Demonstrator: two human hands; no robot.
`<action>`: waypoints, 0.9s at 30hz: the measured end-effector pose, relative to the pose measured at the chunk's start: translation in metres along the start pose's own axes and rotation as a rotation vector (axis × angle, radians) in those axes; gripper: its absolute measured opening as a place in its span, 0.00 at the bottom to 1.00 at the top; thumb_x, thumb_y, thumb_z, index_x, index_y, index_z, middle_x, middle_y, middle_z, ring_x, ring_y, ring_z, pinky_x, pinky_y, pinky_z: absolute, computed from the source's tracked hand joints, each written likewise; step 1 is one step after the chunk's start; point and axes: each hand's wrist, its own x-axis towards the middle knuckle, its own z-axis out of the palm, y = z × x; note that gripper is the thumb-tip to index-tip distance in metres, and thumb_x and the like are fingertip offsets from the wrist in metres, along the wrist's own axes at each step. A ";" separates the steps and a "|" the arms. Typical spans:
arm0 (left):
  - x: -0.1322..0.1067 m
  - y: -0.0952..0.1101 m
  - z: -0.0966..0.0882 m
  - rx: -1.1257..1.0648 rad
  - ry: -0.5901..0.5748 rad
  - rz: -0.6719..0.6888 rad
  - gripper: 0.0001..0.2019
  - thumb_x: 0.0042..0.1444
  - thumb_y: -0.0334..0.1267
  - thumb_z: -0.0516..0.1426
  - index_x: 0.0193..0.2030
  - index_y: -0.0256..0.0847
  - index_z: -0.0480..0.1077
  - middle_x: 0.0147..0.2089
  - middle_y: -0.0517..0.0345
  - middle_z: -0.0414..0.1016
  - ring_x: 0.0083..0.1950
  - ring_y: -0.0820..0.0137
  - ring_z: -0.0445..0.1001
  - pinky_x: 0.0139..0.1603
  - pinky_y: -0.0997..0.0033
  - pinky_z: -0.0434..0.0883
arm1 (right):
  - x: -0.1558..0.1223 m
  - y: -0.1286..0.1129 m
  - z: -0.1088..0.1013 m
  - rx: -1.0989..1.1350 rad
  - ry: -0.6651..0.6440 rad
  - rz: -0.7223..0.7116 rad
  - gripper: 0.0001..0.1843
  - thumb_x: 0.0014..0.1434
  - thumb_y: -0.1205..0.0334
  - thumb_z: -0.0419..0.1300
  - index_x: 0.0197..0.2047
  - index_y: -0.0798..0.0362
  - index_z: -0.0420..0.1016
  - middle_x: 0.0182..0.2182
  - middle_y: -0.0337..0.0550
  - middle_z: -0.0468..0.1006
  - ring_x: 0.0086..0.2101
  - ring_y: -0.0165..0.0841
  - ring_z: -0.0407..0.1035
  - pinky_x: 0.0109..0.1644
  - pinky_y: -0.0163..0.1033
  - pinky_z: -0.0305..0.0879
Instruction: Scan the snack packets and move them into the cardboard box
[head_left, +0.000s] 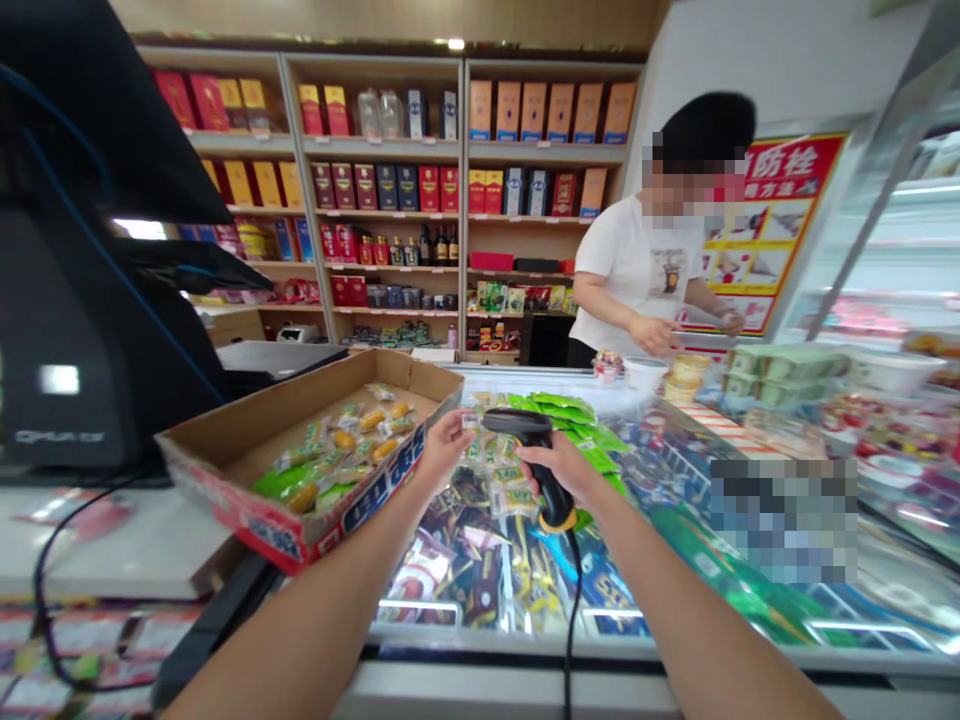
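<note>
Above a glass counter, left hand pinching a small packet, right hand gripping a black corded barcode scanner

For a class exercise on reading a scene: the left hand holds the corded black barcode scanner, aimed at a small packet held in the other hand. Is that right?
No, the hand is wrong. The head view shows the corded black barcode scanner in the right hand, not the left. It is aimed at a small packet held in the left hand.
</note>
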 end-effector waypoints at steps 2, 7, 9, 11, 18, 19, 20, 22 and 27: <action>0.000 0.000 0.000 0.007 -0.002 0.012 0.24 0.33 0.39 0.70 0.40 0.37 0.73 0.35 0.56 0.78 0.30 0.75 0.70 0.28 0.79 0.63 | -0.001 0.000 0.000 -0.007 -0.002 0.009 0.11 0.46 0.56 0.65 0.24 0.54 0.70 0.15 0.36 0.71 0.14 0.27 0.64 0.18 0.33 0.64; 0.000 0.001 0.000 0.013 -0.007 0.018 0.24 0.33 0.39 0.70 0.40 0.38 0.73 0.32 0.58 0.77 0.30 0.74 0.70 0.29 0.78 0.63 | 0.001 0.004 0.002 -0.022 0.010 0.017 0.12 0.45 0.56 0.64 0.20 0.54 0.68 0.14 0.37 0.70 0.14 0.28 0.63 0.18 0.34 0.64; 0.000 0.001 0.001 0.008 -0.007 0.014 0.23 0.33 0.38 0.69 0.40 0.38 0.73 0.32 0.57 0.77 0.30 0.74 0.70 0.29 0.78 0.63 | 0.002 0.005 0.003 -0.009 0.019 0.025 0.12 0.45 0.56 0.64 0.21 0.54 0.68 0.14 0.37 0.70 0.14 0.28 0.63 0.18 0.35 0.64; 0.000 0.001 0.001 0.005 -0.005 0.009 0.23 0.33 0.38 0.69 0.40 0.38 0.73 0.32 0.58 0.77 0.30 0.74 0.70 0.29 0.78 0.63 | 0.003 0.005 0.004 0.007 0.036 0.031 0.12 0.44 0.56 0.64 0.22 0.54 0.68 0.14 0.36 0.70 0.13 0.28 0.63 0.18 0.35 0.64; 0.001 -0.004 -0.002 0.060 -0.013 0.027 0.23 0.37 0.40 0.67 0.42 0.38 0.71 0.30 0.60 0.76 0.27 0.76 0.68 0.27 0.78 0.63 | 0.002 0.003 0.006 0.021 0.011 0.005 0.12 0.44 0.56 0.65 0.28 0.55 0.70 0.15 0.35 0.71 0.14 0.28 0.64 0.18 0.34 0.63; 0.001 -0.006 -0.001 0.084 -0.018 0.035 0.22 0.38 0.40 0.66 0.42 0.38 0.71 0.30 0.60 0.76 0.27 0.76 0.69 0.27 0.78 0.64 | 0.002 0.003 0.006 0.025 0.004 0.001 0.12 0.45 0.56 0.65 0.29 0.55 0.71 0.15 0.35 0.71 0.14 0.28 0.64 0.18 0.34 0.62; 0.002 -0.006 0.000 0.119 -0.021 0.044 0.20 0.39 0.39 0.65 0.42 0.38 0.72 0.30 0.60 0.76 0.27 0.75 0.69 0.27 0.78 0.64 | 0.002 0.003 0.005 0.029 0.000 -0.002 0.12 0.45 0.56 0.65 0.30 0.55 0.71 0.15 0.35 0.71 0.14 0.28 0.64 0.18 0.34 0.62; 0.002 -0.005 0.003 0.217 -0.020 0.070 0.17 0.41 0.36 0.62 0.41 0.38 0.72 0.30 0.59 0.76 0.29 0.74 0.70 0.28 0.77 0.65 | 0.001 0.004 0.005 0.036 0.001 -0.010 0.13 0.45 0.56 0.65 0.30 0.55 0.71 0.15 0.35 0.71 0.14 0.27 0.64 0.18 0.33 0.62; -0.009 0.042 0.011 0.649 -0.023 0.176 0.14 0.45 0.30 0.55 0.40 0.39 0.74 0.27 0.63 0.73 0.29 0.73 0.69 0.32 0.75 0.66 | -0.001 -0.002 0.012 0.130 0.011 -0.028 0.14 0.44 0.55 0.66 0.30 0.55 0.71 0.16 0.35 0.72 0.14 0.27 0.63 0.18 0.33 0.64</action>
